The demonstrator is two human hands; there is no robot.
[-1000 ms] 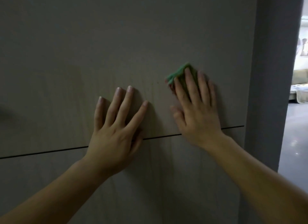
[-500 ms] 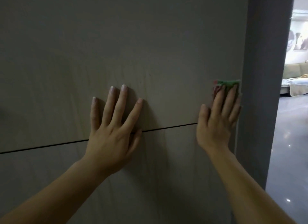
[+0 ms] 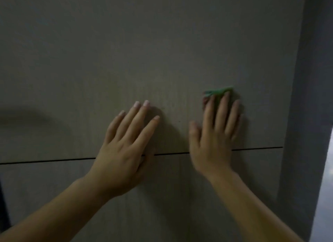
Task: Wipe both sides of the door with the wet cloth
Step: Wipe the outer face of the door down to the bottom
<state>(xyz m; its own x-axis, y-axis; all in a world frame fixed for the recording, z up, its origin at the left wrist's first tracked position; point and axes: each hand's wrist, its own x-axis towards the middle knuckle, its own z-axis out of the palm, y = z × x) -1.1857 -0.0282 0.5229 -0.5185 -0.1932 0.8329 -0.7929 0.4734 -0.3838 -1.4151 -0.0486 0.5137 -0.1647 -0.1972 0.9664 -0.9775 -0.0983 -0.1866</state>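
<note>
The grey-brown door (image 3: 144,43) fills most of the view, with a thin dark horizontal groove (image 3: 54,160) across it. My left hand (image 3: 124,150) lies flat on the door with fingers spread, its palm over the groove. My right hand (image 3: 214,133) presses a green cloth (image 3: 219,92) flat against the door, right of the left hand. Only the cloth's top edge shows above my fingertips; the rest is hidden under the hand.
The door's right edge (image 3: 290,115) meets a grey wall or frame (image 3: 313,97). A bright sliver of floor (image 3: 326,196) shows at the far right. A dark strip (image 3: 3,209) runs along the lower left.
My right hand slid the cloth from the door's right edge back left towards the middle. The left hand stayed in place. The view shifted left, so less of the far room shows.
</note>
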